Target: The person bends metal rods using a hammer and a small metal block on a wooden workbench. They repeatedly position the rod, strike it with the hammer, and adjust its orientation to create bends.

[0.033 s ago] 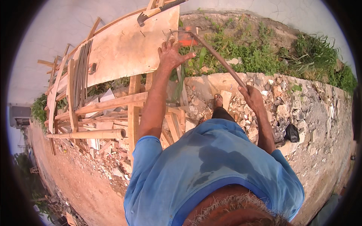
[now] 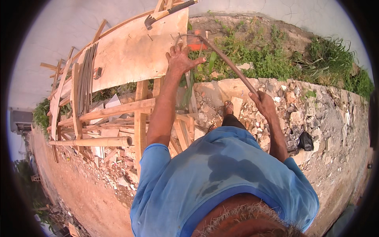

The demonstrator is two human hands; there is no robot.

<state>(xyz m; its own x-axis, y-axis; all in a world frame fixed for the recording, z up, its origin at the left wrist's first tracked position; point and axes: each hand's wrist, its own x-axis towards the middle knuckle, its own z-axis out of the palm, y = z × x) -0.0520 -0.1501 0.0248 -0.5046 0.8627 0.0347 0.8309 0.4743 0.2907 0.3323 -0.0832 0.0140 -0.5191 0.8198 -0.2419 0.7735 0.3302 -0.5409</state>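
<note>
My right hand (image 2: 263, 103) is wrapped round a long metal bar (image 2: 231, 65), whose hooked far end meets a thin bent rod (image 2: 182, 34) at the plywood's edge. My left hand (image 2: 179, 59) has its fingers spread over that edge, fingertips beside the rod; whether they touch it is unclear. The pale plywood board (image 2: 124, 59) has several upright nails (image 2: 150, 37). A hammer (image 2: 162, 15) with a black grip lies at its top. A bundle of thin rods (image 2: 87, 75) and a small block-like object (image 2: 97, 73) lie on its left part.
A timber frame (image 2: 140, 126) carries the board, with a bamboo pole (image 2: 98, 142) across it. An orange object (image 2: 197, 44) sits beyond the board's edge. Weeds (image 2: 260, 53) line a cracked wall (image 2: 276, 11); rubble (image 2: 296, 114) and a black bag (image 2: 305, 141) lie at right.
The view has shifted very slightly. My hands and the bar keep almost the same positions relative to the board.
</note>
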